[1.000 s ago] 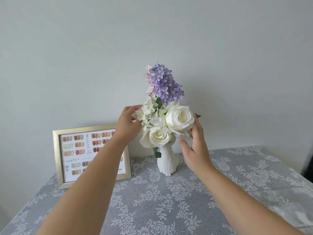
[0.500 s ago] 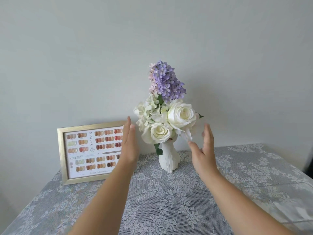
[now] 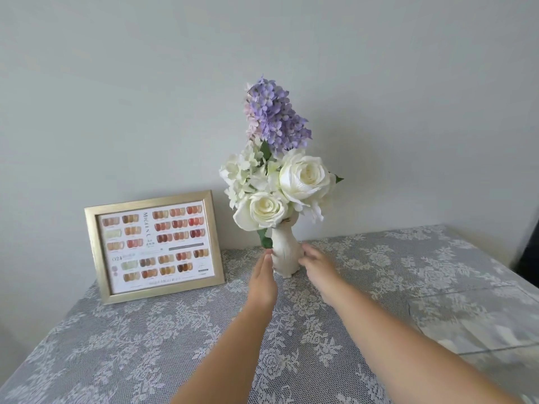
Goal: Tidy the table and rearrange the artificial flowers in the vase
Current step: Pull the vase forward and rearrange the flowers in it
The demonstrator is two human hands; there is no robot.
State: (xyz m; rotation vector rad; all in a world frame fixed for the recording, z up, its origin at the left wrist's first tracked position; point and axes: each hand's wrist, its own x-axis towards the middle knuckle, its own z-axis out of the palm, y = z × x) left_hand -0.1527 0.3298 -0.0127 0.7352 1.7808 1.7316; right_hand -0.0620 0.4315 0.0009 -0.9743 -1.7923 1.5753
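A small white vase [image 3: 284,259] stands on the lace-covered table [image 3: 379,287] near the wall. It holds two white roses [image 3: 304,177], a cream hydrangea cluster [image 3: 242,176] and a tall purple flower spike [image 3: 275,118]. My left hand [image 3: 262,279] is flat and edge-on, with its fingertips at the lower left side of the vase. My right hand [image 3: 318,266] is slightly blurred and reaches the vase's lower right side with its fingers extended. Neither hand wraps around the vase.
A gold-framed colour sample card [image 3: 154,246] leans against the wall to the left of the vase. The table's right edge [image 3: 495,258] runs close to a dark object [image 3: 529,258] at the far right.
Both hands left the flower heads, opened out beside the bouquet, then dropped down and came in to the sides of the vase body. The view shifted slightly.
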